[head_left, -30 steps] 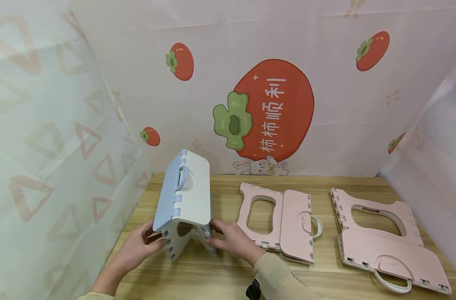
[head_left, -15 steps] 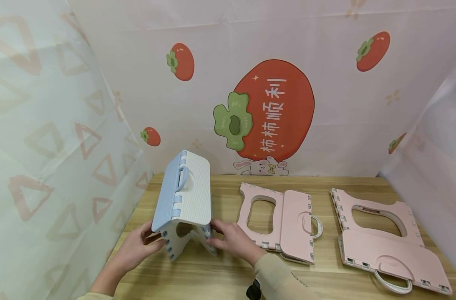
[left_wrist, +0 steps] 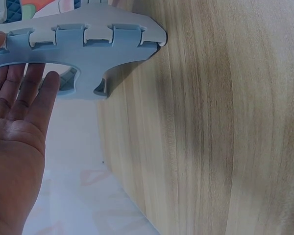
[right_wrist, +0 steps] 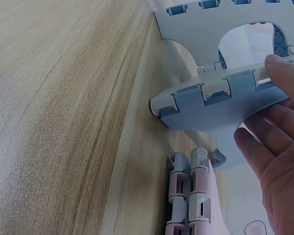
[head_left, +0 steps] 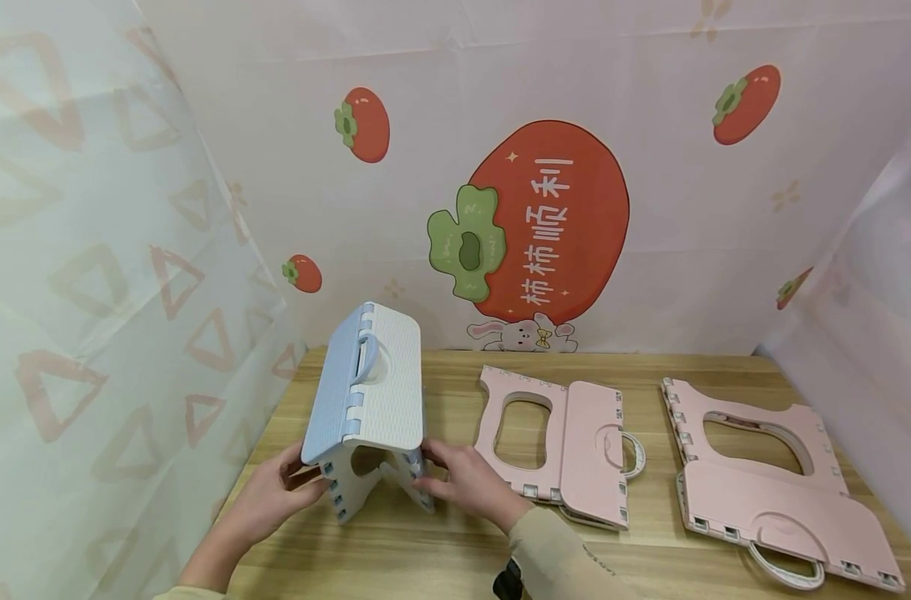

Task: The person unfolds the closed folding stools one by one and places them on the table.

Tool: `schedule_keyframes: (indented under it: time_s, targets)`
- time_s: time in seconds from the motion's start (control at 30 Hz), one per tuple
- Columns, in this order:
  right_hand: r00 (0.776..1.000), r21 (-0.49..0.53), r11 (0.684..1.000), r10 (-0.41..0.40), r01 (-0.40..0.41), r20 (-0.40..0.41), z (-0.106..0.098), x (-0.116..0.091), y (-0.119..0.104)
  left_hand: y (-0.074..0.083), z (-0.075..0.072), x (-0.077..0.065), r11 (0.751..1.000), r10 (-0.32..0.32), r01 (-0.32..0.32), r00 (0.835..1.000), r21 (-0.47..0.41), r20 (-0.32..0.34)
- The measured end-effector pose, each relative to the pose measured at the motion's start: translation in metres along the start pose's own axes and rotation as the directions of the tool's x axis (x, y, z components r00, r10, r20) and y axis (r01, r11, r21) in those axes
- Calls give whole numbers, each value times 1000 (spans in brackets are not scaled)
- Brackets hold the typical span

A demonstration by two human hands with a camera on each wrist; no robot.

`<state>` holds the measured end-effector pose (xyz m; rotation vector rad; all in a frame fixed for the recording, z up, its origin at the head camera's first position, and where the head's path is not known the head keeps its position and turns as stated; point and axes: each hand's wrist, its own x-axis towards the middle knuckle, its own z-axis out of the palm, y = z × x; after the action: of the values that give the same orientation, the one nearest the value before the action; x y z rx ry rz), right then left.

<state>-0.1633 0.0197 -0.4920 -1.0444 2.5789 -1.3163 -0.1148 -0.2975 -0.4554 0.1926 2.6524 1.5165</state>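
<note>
A blue and white folding step stool [head_left: 391, 375] stands half unfolded on the left of the table, its top bent like a roof and its legs spread below. My left hand [head_left: 271, 496] grips the stool's left leg panel, thumb at the hinged edge and fingers behind the panel. On the other side my right hand [head_left: 470, 483] holds the right leg panel between thumb and fingers. In the right wrist view the thumb of my right hand [right_wrist: 281, 132] lies on the white hinge edge. The left wrist view has the blue leg panel [left_wrist: 90, 58] over the fingers.
Two pink folding stools lie folded flat to the right, a nearer one [head_left: 590, 450] and a farther one [head_left: 785, 508], each with a white handle. Printed cloth walls [head_left: 395, 217] enclose the wooden table [head_left: 395, 558] at the back and sides.
The halves of the stool's top have spread very slightly wider. Both hands keep their hold on the leg panels and have barely moved.
</note>
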Motion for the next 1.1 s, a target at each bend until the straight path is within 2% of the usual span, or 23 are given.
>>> schedule_keyframes:
  time_s: [0.43,1.1]
  targets:
    - [1000,-20,1000,-15,15,-5,-1,0,0,-1,-3,0,999,39,-39,999,29,5]
    - [1000,-1,1000,4,-4,15,-3,0,-1,-5,-5,0,999,31,-31,1000,25,-2]
